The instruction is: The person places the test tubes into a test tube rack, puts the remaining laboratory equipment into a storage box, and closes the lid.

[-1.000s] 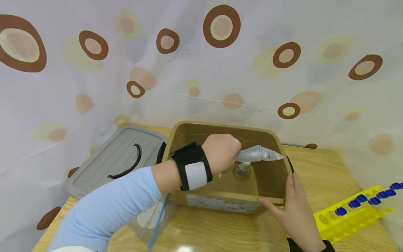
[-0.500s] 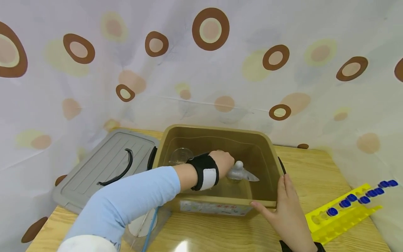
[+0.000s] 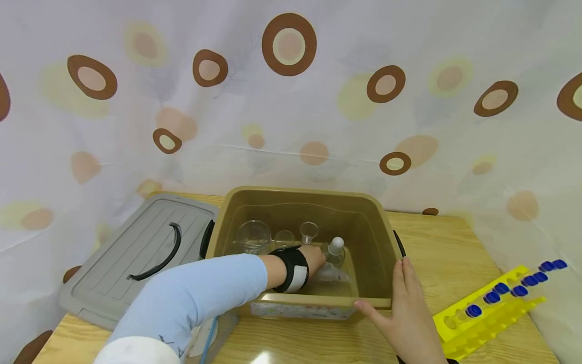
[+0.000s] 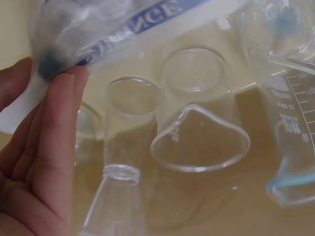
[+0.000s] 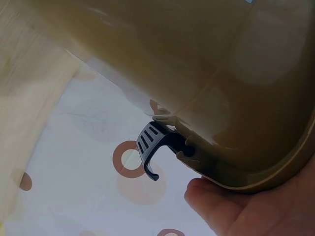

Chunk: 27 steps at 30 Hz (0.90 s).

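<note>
My left hand point(image 3: 314, 258) reaches down inside a brown plastic storage box point(image 3: 300, 190). Between thumb and fingers it pinches a syringe point(image 4: 162, 24) in a clear wrapper with blue print, seen close up in the left wrist view; in the head view the wrapper lies low near the box floor. Just behind it stands a glass bottle with a white dropper bulb point(image 3: 336, 246). Clear glassware point(image 3: 253, 235) stands at the box's left, and a marked measuring vessel point(image 4: 295, 113) shows in the left wrist view. My right hand point(image 3: 406, 318) rests on the box's front right corner, fingers straight along the side.
The grey lid point(image 3: 136, 258) with a black handle lies left of the box. A yellow rack point(image 3: 482, 323) holding several blue-capped tubes stands at the right. A clear bag point(image 3: 218, 333) with a blue edge lies in front, partly under my sleeve. A patterned cloth point(image 3: 291, 116) hangs behind.
My left hand has lowered the wrapped syringe from rim height towards the box floor, uncovering glassware on the left. My right hand stays at the corner. The head view has shifted slightly.
</note>
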Available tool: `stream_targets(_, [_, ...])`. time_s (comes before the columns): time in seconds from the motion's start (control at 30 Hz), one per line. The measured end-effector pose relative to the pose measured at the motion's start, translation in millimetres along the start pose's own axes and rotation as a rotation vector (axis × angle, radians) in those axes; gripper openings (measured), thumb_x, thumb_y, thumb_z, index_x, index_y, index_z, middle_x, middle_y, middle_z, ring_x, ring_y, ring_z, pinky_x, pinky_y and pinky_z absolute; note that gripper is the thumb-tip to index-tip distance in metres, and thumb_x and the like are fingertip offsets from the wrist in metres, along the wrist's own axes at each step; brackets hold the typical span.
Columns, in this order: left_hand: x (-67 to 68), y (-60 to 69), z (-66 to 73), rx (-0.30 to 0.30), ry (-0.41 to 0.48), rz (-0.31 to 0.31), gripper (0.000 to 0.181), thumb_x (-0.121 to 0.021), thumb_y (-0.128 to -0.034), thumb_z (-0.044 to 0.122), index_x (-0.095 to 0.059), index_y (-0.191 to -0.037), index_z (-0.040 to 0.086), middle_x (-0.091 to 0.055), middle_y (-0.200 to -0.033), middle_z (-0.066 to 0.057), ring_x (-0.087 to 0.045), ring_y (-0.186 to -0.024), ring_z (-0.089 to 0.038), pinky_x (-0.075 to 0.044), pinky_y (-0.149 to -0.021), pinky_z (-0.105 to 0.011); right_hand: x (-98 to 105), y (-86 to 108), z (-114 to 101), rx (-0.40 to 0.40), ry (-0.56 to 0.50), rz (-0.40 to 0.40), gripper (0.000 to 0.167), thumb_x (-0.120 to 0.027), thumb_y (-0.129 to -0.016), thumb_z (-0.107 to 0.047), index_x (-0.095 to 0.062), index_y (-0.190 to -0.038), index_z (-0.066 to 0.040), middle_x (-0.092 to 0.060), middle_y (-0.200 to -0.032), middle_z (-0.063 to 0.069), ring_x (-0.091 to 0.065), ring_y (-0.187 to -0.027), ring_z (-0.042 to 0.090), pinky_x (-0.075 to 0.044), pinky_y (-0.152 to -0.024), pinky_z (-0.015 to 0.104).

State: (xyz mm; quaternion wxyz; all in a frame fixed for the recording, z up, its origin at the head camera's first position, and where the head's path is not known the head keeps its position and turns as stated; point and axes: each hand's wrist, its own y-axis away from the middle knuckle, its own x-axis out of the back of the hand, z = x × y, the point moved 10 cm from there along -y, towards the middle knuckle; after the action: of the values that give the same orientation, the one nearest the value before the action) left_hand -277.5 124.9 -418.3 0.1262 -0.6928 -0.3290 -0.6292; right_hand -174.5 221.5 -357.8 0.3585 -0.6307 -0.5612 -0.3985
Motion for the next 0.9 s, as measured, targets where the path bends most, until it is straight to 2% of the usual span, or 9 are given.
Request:
stream_targets(0.13, [-9.2,2.0,-6.2,0.016,0.036,0.001,0.013,-0.062,-0.0892,0.01,-0.069,-0.08,0.015,-0.072,-0.086,0.003,-0.064,-0.072,-0.006,-0.039,-0.055,-0.017,-2,1.2,-7,0.012,-0.004,-0.005,0.115,-0.061,-0.079,-0.063,-0.005,-0.144,0.014,0.005,-0.152,0.031,-0.009,-0.138,0.05,-0.022,-0.103,0.066])
stream_targets(0.23, [-14.0,6.7,-10.4,0.031,0.075,-0.016,0.016,-0.062,-0.0888,0.007,-0.066,-0.075,0.014,-0.071,-0.085,0.002,-0.062,-0.069,-0.005,-0.039,-0.055,-0.017,-4,1.9,-13,0.025,0.0,-0.001,0.115,-0.061,-0.079,-0.063,-0.007,-0.144,0.014,0.004,-0.152,0.031,-0.01,-0.138,0.051,-0.023,-0.103,0.066])
stream_targets(0.4, [-17.2,13.7,-15.7,0.031,0.138,0.0,0.014,-0.062,-0.0878,0.006,-0.065,-0.076,0.012,-0.071,-0.087,0.001,-0.062,-0.072,-0.007,-0.038,-0.056,-0.019,-5,3.4,-19,0.045,0.005,0.016,0.114,-0.063,-0.078,-0.062,-0.008,-0.144,0.014,0.003,-0.153,0.03,-0.012,-0.137,0.051,-0.024,-0.102,0.066])
stream_targets(0.53, [-30.7,10.7,-21.3,0.047,0.123,-0.006,0.013,-0.064,-0.0852,0.006,-0.068,-0.075,0.012,-0.072,-0.087,0.0,-0.066,-0.075,-0.011,-0.047,-0.058,-0.023,-7,3.8,-23,0.051,0.006,0.017,0.115,-0.063,-0.078,-0.062,-0.008,-0.144,0.014,0.003,-0.153,0.03,-0.012,-0.138,0.05,-0.024,-0.102,0.066])
stream_targets(0.57, [-32.3,11.9,-21.9,0.053,0.104,0.01,0.013,-0.064,-0.0844,0.005,-0.068,-0.074,0.012,-0.071,-0.086,-0.001,-0.066,-0.074,-0.012,-0.048,-0.059,-0.025,-8,3.7,-24,0.051,0.006,0.012,0.115,-0.063,-0.078,-0.063,-0.008,-0.144,0.013,0.003,-0.153,0.03,-0.012,-0.138,0.05,-0.024,-0.102,0.066])
stream_targets(0.67, [-57.9,-1.9,-25.9,0.065,0.049,0.03,0.014,-0.065,-0.0839,0.005,-0.068,-0.073,0.012,-0.071,-0.085,-0.002,-0.066,-0.073,-0.014,-0.051,-0.06,-0.028,-10,3.3,-26,0.051,0.004,0.0,0.115,-0.062,-0.077,-0.063,-0.007,-0.144,0.013,0.003,-0.153,0.03,-0.011,-0.138,0.05,-0.024,-0.102,0.066])
stream_targets(0.73, [-86.6,-20.4,-29.0,0.037,0.017,0.093,0.016,-0.066,-0.0812,0.004,-0.065,-0.069,0.014,-0.069,-0.08,-0.001,-0.064,-0.068,-0.014,-0.048,-0.056,-0.028,-12,3.1,-29,0.054,0.003,-0.005,0.115,-0.062,-0.078,-0.063,-0.007,-0.144,0.013,0.003,-0.153,0.03,-0.011,-0.138,0.05,-0.024,-0.102,0.066])
stream_targets(0.83, [-130.0,-43.5,-35.6,0.034,0.031,0.058,0.017,-0.065,-0.0817,0.003,-0.066,-0.07,0.016,-0.069,-0.081,0.0,-0.064,-0.069,-0.013,-0.049,-0.056,-0.028,-14,3.2,-32,0.061,-0.004,-0.006,0.115,-0.063,-0.078,-0.063,-0.007,-0.144,0.013,0.003,-0.153,0.029,-0.011,-0.138,0.049,-0.024,-0.103,0.066])
stream_targets(0.9, [-152.3,-52.4,-39.7,0.046,0.048,0.023,0.018,-0.065,-0.0822,0.003,-0.066,-0.072,0.018,-0.069,-0.083,0.002,-0.065,-0.07,-0.013,-0.05,-0.057,-0.029,-15,3.3,-34,0.067,-0.009,-0.004,0.115,-0.063,-0.077,-0.062,-0.007,-0.145,0.012,0.003,-0.153,0.029,-0.011,-0.139,0.049,-0.024,-0.103,0.066])
